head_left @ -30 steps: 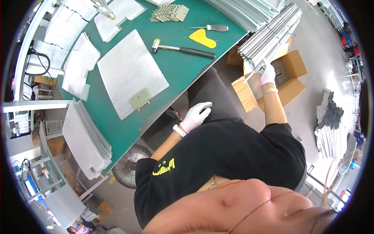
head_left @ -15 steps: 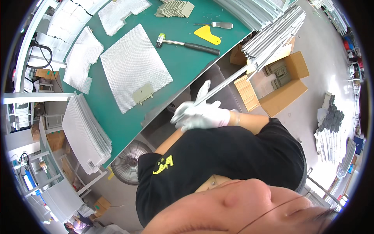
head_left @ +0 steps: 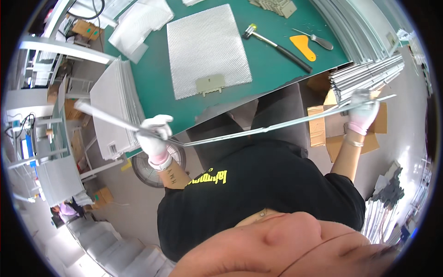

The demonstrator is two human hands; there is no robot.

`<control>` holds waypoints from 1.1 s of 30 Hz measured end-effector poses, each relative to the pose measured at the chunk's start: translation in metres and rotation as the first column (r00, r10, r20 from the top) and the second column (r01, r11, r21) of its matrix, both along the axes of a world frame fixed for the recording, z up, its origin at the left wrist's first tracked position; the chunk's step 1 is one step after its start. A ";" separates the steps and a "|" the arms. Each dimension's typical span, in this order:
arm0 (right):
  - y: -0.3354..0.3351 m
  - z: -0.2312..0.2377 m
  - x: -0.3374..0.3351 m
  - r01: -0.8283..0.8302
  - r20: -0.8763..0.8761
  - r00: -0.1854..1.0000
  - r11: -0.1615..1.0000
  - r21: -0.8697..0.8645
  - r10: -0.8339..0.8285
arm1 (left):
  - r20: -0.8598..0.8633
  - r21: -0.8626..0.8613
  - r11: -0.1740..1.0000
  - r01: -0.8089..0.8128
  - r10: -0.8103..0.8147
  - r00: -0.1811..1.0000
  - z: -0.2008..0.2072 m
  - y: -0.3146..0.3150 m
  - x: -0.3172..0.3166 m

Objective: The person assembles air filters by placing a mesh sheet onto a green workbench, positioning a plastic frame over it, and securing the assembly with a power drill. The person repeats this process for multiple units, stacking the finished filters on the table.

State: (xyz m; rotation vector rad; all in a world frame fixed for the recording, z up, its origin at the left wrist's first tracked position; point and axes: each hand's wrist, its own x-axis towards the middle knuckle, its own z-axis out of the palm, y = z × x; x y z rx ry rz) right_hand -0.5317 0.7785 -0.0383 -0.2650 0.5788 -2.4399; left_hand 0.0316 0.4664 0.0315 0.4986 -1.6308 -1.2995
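A long, thin silvery metal strip (head_left: 265, 130) spans the front of my body, its middle stretch above my lap. My left hand (head_left: 154, 138), in a white glove, grips it near a bend, its fingers partly raised. Beyond that hand a wider length of the strip (head_left: 108, 115) juts out to the left, beside the stacked panels. My right hand (head_left: 364, 113), gloved too and blurred at the fingertips, closes round the strip near its right end. On the green table (head_left: 152, 87) lies a silvery mesh panel (head_left: 207, 46) with a beige plastic plate (head_left: 210, 83) at its near edge.
A hammer (head_left: 281, 50), a yellow scraper (head_left: 303, 47) and a screwdriver (head_left: 320, 42) lie on the table's right side. Bundled metal strips (head_left: 369, 76) rest by an open cardboard box (head_left: 339, 136). Stacked panels (head_left: 113, 104) stand left, near a round floor fan (head_left: 147, 173).
My hands, close together before, are now wide apart, the left moved leftward and the right moved rightward. The strip now stretches between them. The view has shifted, too.
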 end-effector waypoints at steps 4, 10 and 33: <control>-0.069 0.091 0.034 0.093 -0.121 0.989 0.995 0.033 -0.088 | 0.330 0.369 0.929 0.018 -0.150 0.932 -0.035 0.039 -0.005; -0.227 0.087 0.135 -0.296 -0.185 0.928 0.941 0.162 0.323 | 0.196 0.528 0.849 -0.004 -0.117 0.974 -0.087 0.102 -0.034; -0.152 0.024 0.242 -0.262 -0.395 0.614 0.649 0.714 0.683 | -0.591 0.788 0.376 0.488 0.238 0.771 -0.088 0.087 -0.184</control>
